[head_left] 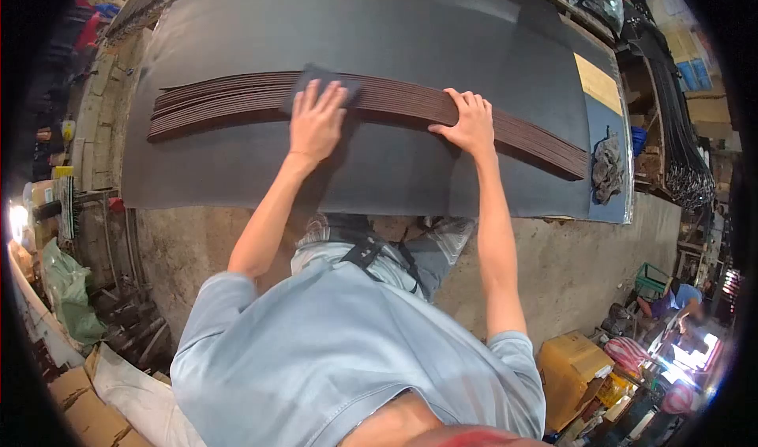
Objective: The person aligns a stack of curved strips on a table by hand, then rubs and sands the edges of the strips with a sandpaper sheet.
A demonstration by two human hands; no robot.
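A long row of thin brown strips (237,99), stacked side by side, lies in a shallow arc across the dark sheet on the table. My left hand (317,123) presses a dark grey square pad (317,76) against the strips left of the middle, fingers laid over it; hand and pad look slightly blurred. Whether the pad is cloth or abrasive I cannot tell. Farther right, my right hand (471,125) grips the strips, with fingertips over their far side and the thumb stretched along the near side.
The dark sheet (379,174) covers the table. At its right end lie a crumpled dark rag (607,170) and a tan card (598,82). Black cords (685,155) hang beyond. A cardboard box (570,376) stands on the floor at lower right, near another person (681,298).
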